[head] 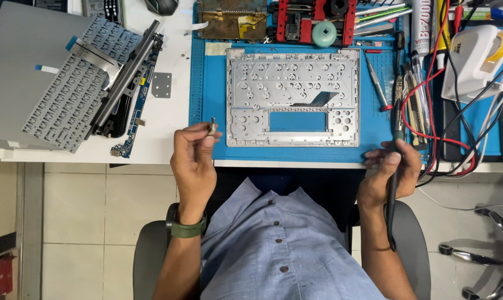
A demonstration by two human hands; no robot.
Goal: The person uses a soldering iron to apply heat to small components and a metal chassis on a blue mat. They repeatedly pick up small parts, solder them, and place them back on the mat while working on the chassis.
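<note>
Over the blue work mat [207, 100], head view, only 1 view available:

Left hand [193, 161] is raised at the mat's near-left corner, fingers pinched shut on a small metal part [212, 126] held upright between thumb and fingertips. Part is tiny and partly covered, probably a clip or a bracket, can't tell which. It sits just left of the silver laptop palmrest frame [293, 97], not touching it. Green watch strap [186, 228] on that wrist.

Right hand [389, 169] rests at the mat's near-right edge, fingers clenched around a slim dark pen-shaped tool [394, 161]. Tool runs roughly vertical through the fist, tip pointing away from the person toward the mat's right side, its cable trailing down past the forearm.

Palmrest frame lies flat in the middle of the mat, inner side up, keyboard holes and the rectangular touchpad cutout exposed. Neither hand touches it.

Red jig [315, 22] and teal round cap [323, 33] sit at the far edge of the mat. Screwdrivers [376, 83] and red and black wires [440, 111] crowd the right side. Detached keyboard [73, 89] lies tilted on a grey laptop lid [12, 66] to the left, with a narrow circuit board [137, 100] beside it. Small grey metal plate [161, 85] sits alone on the white table [173, 139].
</note>
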